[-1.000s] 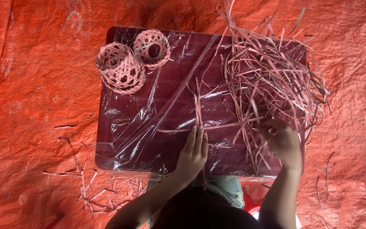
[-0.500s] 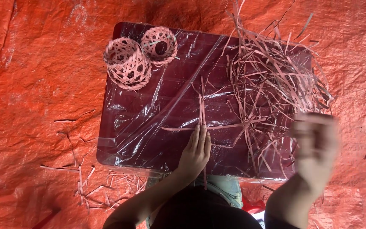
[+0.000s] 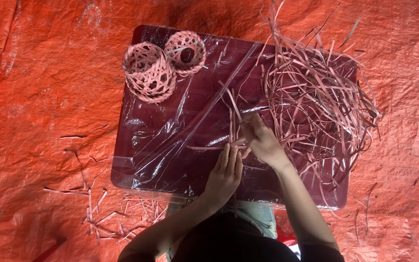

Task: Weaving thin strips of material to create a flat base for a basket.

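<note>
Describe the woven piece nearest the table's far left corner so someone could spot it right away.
On the dark red table wrapped in clear plastic, look to the far left corner, away from the strip pile. Two pink woven pieces sit together; it is the left basket, larger and taller than the small ring beside it.

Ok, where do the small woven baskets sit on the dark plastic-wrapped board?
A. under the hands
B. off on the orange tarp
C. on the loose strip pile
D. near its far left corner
D: both woven baskets rest by the board's far left corner, apart from the hands.
</note>
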